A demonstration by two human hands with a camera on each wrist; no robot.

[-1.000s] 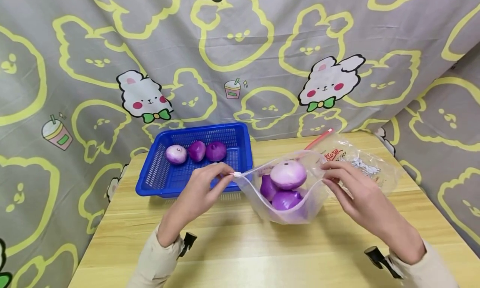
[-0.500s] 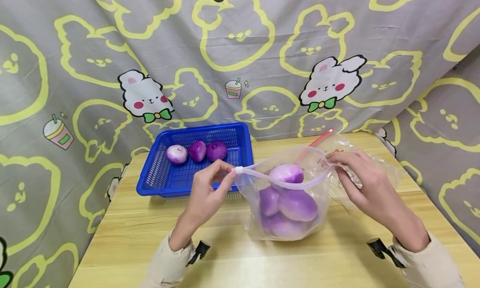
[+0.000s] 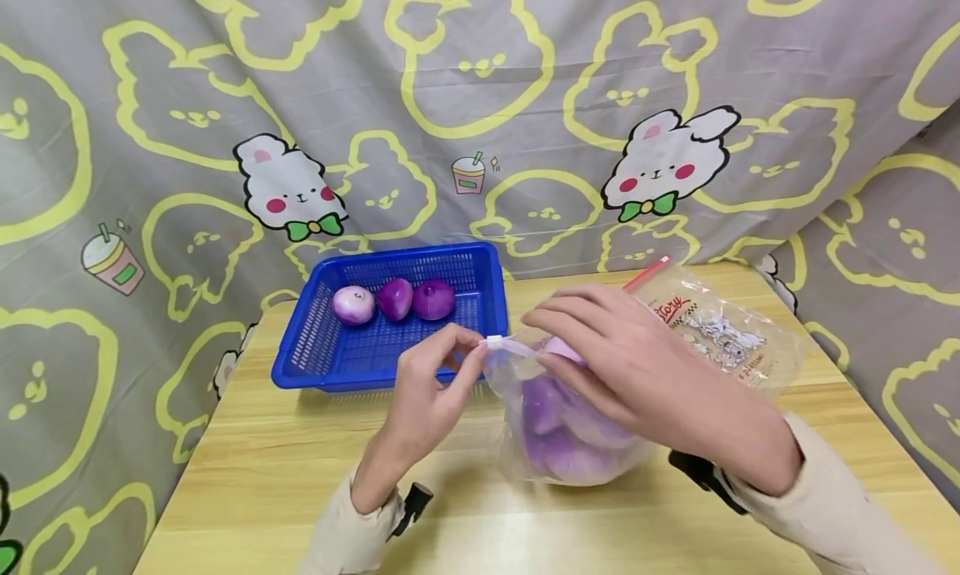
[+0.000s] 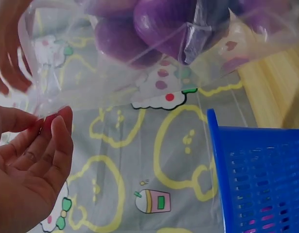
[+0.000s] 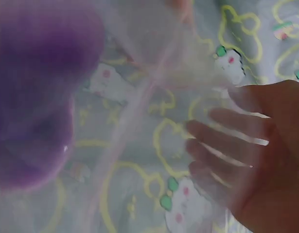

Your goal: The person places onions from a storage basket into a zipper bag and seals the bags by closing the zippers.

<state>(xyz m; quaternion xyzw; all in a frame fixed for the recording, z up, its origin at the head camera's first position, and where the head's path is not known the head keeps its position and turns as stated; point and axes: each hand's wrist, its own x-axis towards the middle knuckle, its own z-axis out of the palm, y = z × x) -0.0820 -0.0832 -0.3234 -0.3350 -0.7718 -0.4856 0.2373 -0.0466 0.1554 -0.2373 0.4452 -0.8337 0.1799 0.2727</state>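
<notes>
A clear zip bag (image 3: 512, 396) holds several purple onions (image 3: 573, 458). My left hand (image 3: 431, 392) pinches its left top corner, right at the white zip slider (image 3: 495, 342). Thumb and fingertips meet on that corner in the left wrist view, where the onions (image 4: 164, 29) show through the plastic. My right hand (image 3: 630, 367) lies across the top of the bag, fingers pointing left towards the slider, and covers most of the bag's mouth. The right wrist view shows the right hand (image 5: 275, 155) with fingers extended and apart, seen partly through the plastic beside a purple onion (image 5: 42, 97).
A blue plastic basket (image 3: 390, 383) with three onions (image 3: 395, 299) stands at the back left of the wooden table (image 3: 277, 475). Behind the right hand lies a flat printed bag (image 3: 772, 333) with a red zip strip (image 3: 648, 272). A patterned grey curtain (image 3: 540, 100) hangs behind.
My right hand has let go of the bag's right top corner and moved left over its mouth. The bag has tipped upright, its rim drawn together. The left hand keeps its pinch, shifted slightly right.
</notes>
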